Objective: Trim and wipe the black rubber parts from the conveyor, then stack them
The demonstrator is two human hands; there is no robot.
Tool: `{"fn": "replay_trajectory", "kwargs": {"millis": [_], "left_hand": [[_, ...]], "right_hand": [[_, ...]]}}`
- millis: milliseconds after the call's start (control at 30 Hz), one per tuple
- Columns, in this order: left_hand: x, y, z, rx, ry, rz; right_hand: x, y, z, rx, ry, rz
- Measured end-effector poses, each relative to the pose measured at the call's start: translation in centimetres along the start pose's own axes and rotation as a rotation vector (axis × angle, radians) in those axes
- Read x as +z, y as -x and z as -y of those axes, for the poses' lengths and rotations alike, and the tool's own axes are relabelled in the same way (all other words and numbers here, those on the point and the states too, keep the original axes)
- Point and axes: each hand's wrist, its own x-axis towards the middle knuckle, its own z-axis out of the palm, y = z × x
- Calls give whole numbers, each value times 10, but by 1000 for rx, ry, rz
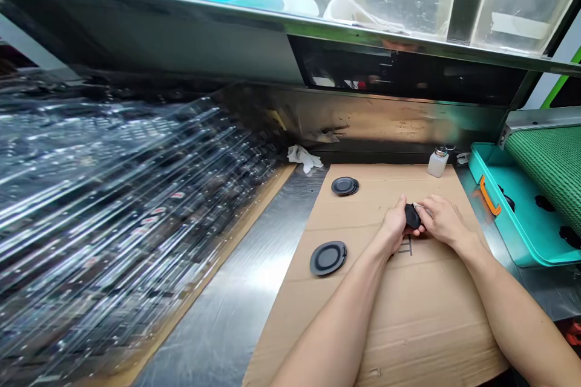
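Over the cardboard sheet (431, 308), my left hand (394, 222) is closed around a small black plastic part (413, 216). My right hand (441, 217) meets it from the right, thumb and fingers pinched at the part's edge. A tiny pale or shiny bit shows at those fingertips, too small to name. Left of my hands lies a round, flat black plastic disc (328, 257) with a small tab on its rim. Farther back sits a short stack of similar black discs (345, 185).
Clear plastic trays (136, 211) are piled along the left. A crumpled white tissue (305, 158) and a small pump bottle (438, 162) stand at the back. To the right, a teal bin (521, 242) holding black pieces sits partly under a green conveyor belt (549, 154). A shelf edge (254, 19) overhangs.
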Motion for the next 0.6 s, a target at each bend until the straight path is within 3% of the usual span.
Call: {"fn": "replay_trajectory", "kwargs": {"millis": [367,600], "left_hand": [[4,6,3,54,-346,-20],[5,6,4,36,-439,-37]], "right_hand": [[-15,1,1,24,280,200],[-13,-1,5,-32,267,172]]}}
